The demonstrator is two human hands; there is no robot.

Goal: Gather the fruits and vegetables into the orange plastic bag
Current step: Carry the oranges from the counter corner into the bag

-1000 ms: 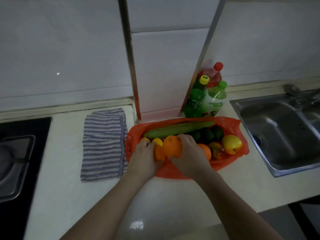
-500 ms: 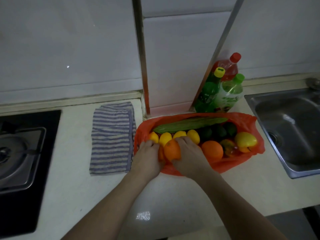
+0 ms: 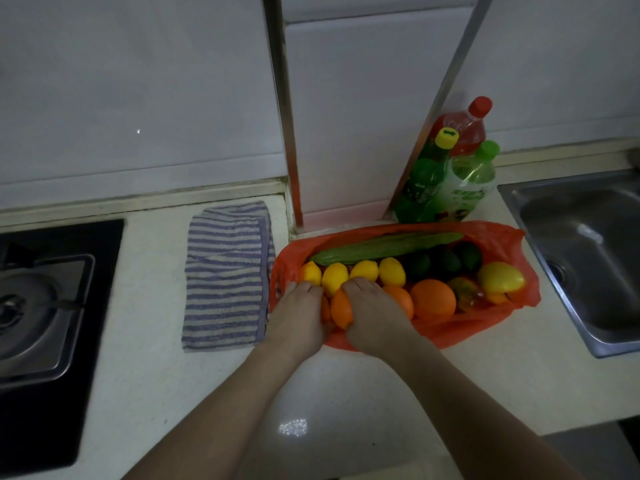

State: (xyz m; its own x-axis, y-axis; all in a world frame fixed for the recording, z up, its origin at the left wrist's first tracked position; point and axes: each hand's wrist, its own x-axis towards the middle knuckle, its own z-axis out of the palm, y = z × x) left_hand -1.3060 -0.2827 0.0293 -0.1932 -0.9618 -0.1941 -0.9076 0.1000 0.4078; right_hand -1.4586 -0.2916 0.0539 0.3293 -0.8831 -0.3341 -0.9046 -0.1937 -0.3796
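Orange plastic bag [image 3: 485, 327] lies open on worktop [image 3: 346, 393], between striped cloth [image 3: 225, 271] and sink [image 3: 588, 271], produce already inside. Right hand [image 3: 375, 313] curled round orange [image 3: 341, 308] at near rim. Left hand [image 3: 301, 313] just beside, over second orange [image 3: 325, 308]; its grip we cannot tell. Risks, we judge: near rim low, released orange may roll out onto worktop; loose lemons [image 3: 346, 271] may shift; thin plastic may slide under push.

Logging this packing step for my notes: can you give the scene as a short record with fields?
bag: orange plastic bag, open on the counter
inside: cucumber, four lemons, dark green fruits, large orange, yellow fruit
right hand: grips the near orange
left hand: covers a mostly hidden orange beside it; grip unclear
outside bag: striped cloth, three bottles, sink, stove
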